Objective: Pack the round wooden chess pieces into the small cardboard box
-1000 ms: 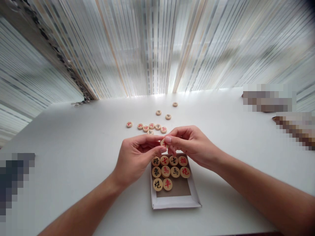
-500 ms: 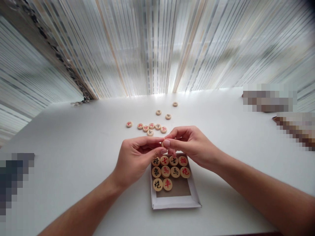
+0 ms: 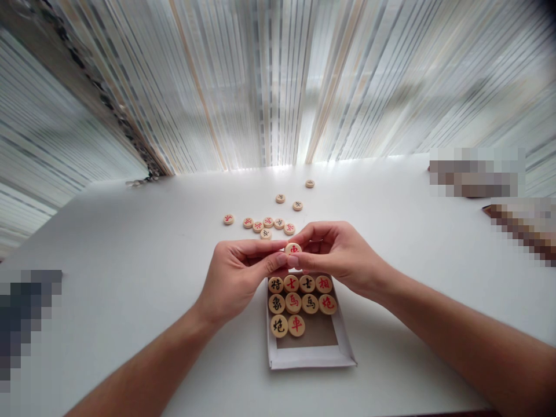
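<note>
Between the fingertips of both my hands is a round wooden Chinese chess piece (image 3: 293, 248) with a red character, its face tilted up toward me. My left hand (image 3: 237, 275) pinches its left side. The fingers of my right hand (image 3: 339, 252) close on its right side. Just below them lies a shallow white box (image 3: 310, 359) with rows of pieces, marked in red or black. Its lowest row shows a black-marked piece (image 3: 278, 326) and a red-marked piece (image 3: 296, 325), with bare brown bottom to their right. My hands hide part of the box's far edge.
Beyond my hands, several loose chess pieces (image 3: 268, 222) lie on the white table (image 3: 174, 243). One red-marked piece (image 3: 228, 219) sits apart at the left. Striped string curtains (image 3: 260, 87) hang behind the table. Blurred-out objects (image 3: 473, 176) stand at the right.
The held piece has turned so that its red-marked face shows between my fingertips; before, mostly its edge was visible. My hands stay nearly in place above the box.
</note>
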`<state>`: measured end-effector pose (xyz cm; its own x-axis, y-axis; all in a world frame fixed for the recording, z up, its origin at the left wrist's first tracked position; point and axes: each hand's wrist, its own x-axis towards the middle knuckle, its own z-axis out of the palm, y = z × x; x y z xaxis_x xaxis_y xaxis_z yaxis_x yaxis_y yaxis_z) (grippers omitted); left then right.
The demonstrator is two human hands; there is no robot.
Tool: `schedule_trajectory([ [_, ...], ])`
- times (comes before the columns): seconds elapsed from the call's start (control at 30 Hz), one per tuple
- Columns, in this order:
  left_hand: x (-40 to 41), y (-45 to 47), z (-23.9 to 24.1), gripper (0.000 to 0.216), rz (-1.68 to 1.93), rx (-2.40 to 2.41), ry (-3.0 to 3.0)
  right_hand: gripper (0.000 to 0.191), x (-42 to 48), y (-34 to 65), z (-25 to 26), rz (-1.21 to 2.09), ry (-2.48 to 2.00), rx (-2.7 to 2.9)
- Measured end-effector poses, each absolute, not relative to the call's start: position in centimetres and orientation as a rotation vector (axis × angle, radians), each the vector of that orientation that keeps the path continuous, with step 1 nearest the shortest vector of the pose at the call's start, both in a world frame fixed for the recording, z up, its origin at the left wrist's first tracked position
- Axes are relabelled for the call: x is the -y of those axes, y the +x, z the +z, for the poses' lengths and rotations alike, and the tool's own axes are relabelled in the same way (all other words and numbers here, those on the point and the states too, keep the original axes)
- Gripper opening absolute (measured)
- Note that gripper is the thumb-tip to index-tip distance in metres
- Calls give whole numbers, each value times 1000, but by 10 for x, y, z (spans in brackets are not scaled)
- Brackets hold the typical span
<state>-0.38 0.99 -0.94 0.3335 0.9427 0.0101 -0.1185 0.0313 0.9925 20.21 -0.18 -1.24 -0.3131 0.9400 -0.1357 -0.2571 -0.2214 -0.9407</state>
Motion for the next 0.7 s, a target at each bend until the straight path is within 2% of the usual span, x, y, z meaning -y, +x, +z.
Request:
schedule_trajectory([
  [0.23,-9,-2,-8,26,973,-871,1266,40,3,198,-11,1476,-1033,1257],
  [0.5,-8,-5,-9,16,993,-789,1309,37,4,199,-8,1493,-989,1256],
  [0.7,-9,-3,-8,22,981,-729,1279,35,4,201,-6,1472,-1004,1320],
])
